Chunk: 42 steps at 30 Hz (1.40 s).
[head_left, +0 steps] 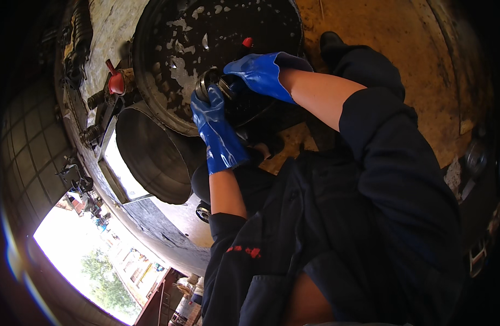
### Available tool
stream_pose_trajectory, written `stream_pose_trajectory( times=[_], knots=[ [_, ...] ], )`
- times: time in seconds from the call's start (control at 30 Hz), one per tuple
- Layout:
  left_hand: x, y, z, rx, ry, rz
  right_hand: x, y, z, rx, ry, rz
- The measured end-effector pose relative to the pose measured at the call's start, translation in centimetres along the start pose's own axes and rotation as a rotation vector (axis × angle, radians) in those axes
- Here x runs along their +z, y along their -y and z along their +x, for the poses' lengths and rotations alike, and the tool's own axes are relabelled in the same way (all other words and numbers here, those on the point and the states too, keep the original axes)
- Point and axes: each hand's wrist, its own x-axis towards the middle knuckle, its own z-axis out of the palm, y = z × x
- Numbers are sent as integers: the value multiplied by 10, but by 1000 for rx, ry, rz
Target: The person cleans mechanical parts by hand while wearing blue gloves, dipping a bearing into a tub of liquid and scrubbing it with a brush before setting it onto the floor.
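A shiny, ringed round metal part (pixel 207 82) is held over a wide dark basin (pixel 146 100) of dark liquid with pale foam patches. My left hand (pixel 209 114), in a long blue rubber glove, grips its near left side, thumb and fingers around it. From the right, my right hand (pixel 255 73), in a matching glove, comes up against the part's other side. Its fingers are pressed together and curl downward; their tips, and anything inside them, are hidden. A small red object (pixel 247 42) shows in the basin beyond my right hand.
Left of the basin is a red funnel-shaped piece (pixel 115 81) among greasy metal parts. A dark round drum (pixel 152 157) lies nearer me, beside the basin. A dark boot (pixel 331 46) rests on the stained brown floor (pixel 413 60) at the right.
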Motion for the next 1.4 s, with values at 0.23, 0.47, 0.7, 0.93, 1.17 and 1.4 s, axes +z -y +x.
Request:
stream_pose_trajectory(
  times=[0.23, 0.47, 0.7, 0.93, 1.17, 1.4],
  knots=[
    [-54, -57, 17, -37, 463, -171, 12, -3, 28, 328, 77, 127],
    [-49, -40, 51, 53, 530, 216, 36, 0, 37, -26, 88, -455],
    [-7, -5, 2, -3, 32, -92, 0, 1, 9, 325, 24, 388],
    [-13, 14, 20, -90, 168, -74, 7, 1, 17, 278, -6, 299],
    [-39, -42, 51, -58, 468, 63, 30, -2, 44, 195, 110, -252],
    [-18, -12, 16, 140, 210, -144, 24, -8, 35, 264, 114, 27]
  ],
)
